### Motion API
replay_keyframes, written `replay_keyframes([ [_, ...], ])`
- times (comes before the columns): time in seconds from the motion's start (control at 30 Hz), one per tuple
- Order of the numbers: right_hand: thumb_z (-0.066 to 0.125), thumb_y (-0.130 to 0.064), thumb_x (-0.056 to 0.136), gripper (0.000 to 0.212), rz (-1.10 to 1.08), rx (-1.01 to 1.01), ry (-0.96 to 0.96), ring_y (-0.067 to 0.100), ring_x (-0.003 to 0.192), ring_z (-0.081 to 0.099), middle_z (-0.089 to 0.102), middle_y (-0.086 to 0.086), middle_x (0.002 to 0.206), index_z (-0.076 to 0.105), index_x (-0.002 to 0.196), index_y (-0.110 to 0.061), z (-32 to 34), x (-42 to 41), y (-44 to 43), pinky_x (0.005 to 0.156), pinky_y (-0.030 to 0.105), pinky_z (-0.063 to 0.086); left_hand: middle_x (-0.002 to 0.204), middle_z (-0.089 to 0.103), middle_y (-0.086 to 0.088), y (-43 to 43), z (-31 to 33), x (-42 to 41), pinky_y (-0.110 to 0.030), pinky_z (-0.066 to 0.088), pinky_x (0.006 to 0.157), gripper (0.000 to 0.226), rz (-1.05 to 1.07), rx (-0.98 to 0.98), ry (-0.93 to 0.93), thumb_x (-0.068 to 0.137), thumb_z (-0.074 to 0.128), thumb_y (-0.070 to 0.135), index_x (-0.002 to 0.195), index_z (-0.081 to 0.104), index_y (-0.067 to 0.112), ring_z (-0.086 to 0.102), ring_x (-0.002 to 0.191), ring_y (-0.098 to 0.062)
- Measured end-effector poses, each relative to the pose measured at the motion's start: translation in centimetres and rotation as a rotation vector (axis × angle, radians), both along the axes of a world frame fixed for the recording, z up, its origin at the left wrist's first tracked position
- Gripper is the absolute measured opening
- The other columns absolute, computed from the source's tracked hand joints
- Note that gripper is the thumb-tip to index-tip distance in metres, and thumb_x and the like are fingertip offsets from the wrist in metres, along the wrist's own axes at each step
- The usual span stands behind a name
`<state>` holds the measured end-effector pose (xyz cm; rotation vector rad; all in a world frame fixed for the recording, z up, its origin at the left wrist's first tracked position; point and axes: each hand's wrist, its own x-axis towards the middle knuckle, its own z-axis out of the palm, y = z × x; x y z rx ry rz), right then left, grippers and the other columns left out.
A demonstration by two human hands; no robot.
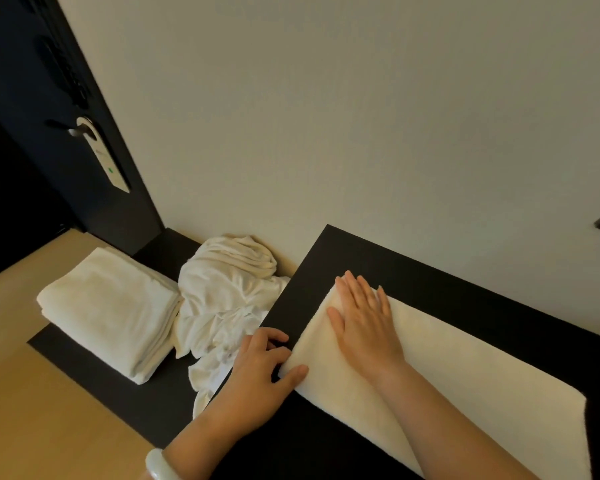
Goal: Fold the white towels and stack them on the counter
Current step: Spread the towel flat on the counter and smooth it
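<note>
Cream wall behind; dark door with a hanging tag (108, 157) at upper left.

- Black counter (430, 271): runs from centre to the right edge of the frame.
- Long towel (447, 368): white strip lying flat on the counter, lower right.
- Right hand (364, 313): fingers straight and released, palm pressing flat on the strip's left end.
- Left hand (260, 368): thumb on the strip's near corner, fingers curled against its short edge. Whether they pinch under it cannot be told. A pale bangle (160, 462) is on the wrist.
- Folded stack (111, 313): on a lower black ledge (94, 372), left of centre.
- Crumpled towels (229, 285): between stack and counter, not yet folded.

Step, as judged: smoothing before the next fold. Advice: hold the corner fixed, sweep the flat palm along the strip to clear wrinkles, then match the short edges squarely before creasing.
</note>
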<state>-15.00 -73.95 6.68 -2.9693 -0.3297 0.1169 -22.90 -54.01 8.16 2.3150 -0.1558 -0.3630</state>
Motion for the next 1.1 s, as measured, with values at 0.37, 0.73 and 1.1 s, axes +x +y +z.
replay_keyframes([
  [0.37, -0.014, -0.054, 0.089, 0.075, 0.018, -0.007, 0.004, 0.014, 0.152, -0.004, -0.001, -0.003, 0.166, 0.002, 0.158, -0.028, -0.1, 0.1, -0.2, 0.121, 0.039, -0.009, 0.114, 0.034, 0.019, -0.4, 0.3, -0.9, -0.023, 0.031, 0.104, 0.023, 0.101, 0.185, -0.134, 0.101, 0.046, 0.041, 0.101, 0.065, 0.028, 0.033, 0.111, -0.003],
  [0.73, 0.021, -0.029, 0.108, 0.05, -0.391, 0.289, -0.062, 0.014, 0.152, 0.008, 0.013, 0.0, 0.164, 0.021, 0.156, -0.017, 1.3, -4.4, -0.7, 0.123, 0.033, 0.003, 0.156, -0.031, 0.008, -8.6, -0.3, 1.5, -0.039, -0.017, 0.121, 0.06, -0.38, 0.391, -0.243, 0.103, 0.007, 0.048, 0.153, -0.016, 0.025, -0.034, 0.141, -0.009],
  [1.1, -0.01, -0.054, 0.089, 0.068, -0.65, -0.096, 0.087, 0.012, 0.144, -0.027, -0.028, -0.006, 0.158, -0.028, 0.148, -0.028, 0.6, -16.4, -12.8, 0.123, 0.04, -0.011, 0.155, -0.038, 0.005, -8.2, -2.6, 1.3, -0.042, -0.014, 0.118, 0.064, -0.339, 0.524, -0.33, 0.09, -0.017, 0.053, 0.147, -0.031, 0.027, -0.035, 0.143, -0.013],
])
